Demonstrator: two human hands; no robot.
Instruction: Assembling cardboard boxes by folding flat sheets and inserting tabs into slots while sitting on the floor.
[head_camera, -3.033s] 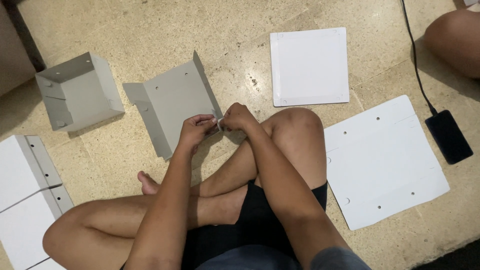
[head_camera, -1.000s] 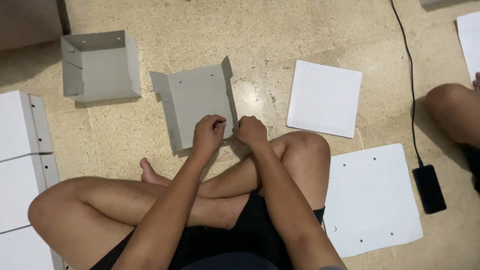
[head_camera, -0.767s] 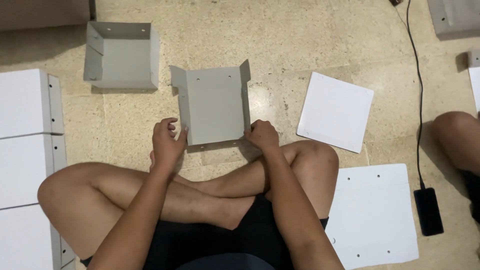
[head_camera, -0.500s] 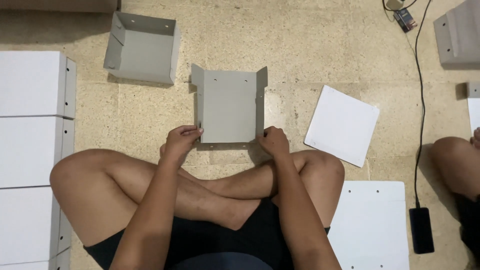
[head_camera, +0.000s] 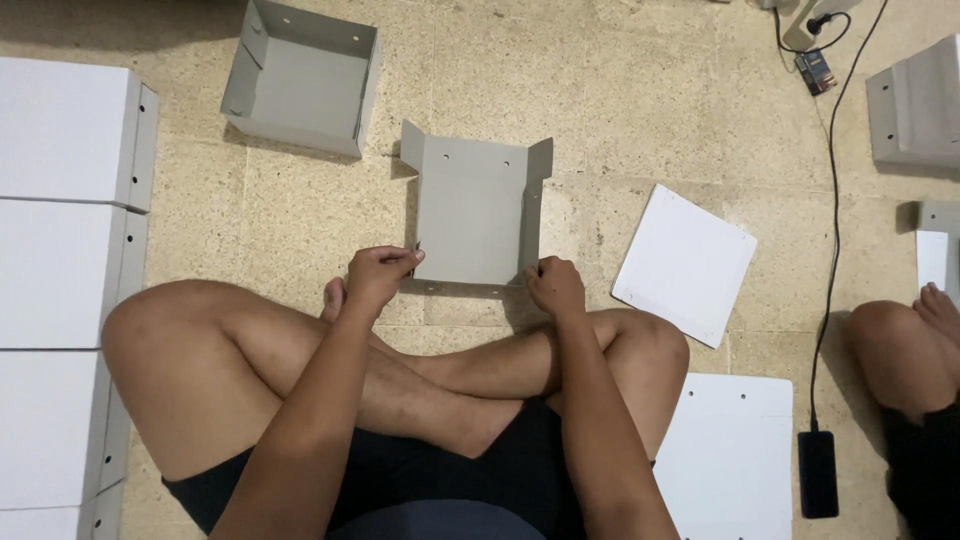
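Both hands (head_camera: 378, 275) (head_camera: 555, 285) grip the grey panel's (head_camera: 470, 212) near corners.

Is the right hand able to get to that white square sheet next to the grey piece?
Probably yes. The right hand is at the grey folded sheet, and only bare floor lies between it and the white square sheet.

— Underfoot? Speckled beige tile floor (head_camera: 620, 90), with grout lines.

— Lying on it, centre? Grey folded panel (head_camera: 470, 215), side flaps up; grey open tray (head_camera: 300, 80) just beyond, to the left.

— Left edge? Row of white flat boxes (head_camera: 60, 260), end to end.

— Right side? Two white square sheets (head_camera: 685, 262), (head_camera: 730, 455); black cable (head_camera: 830, 230) down to a black device (head_camera: 817, 473); another grey piece (head_camera: 915, 105) at the far edge.
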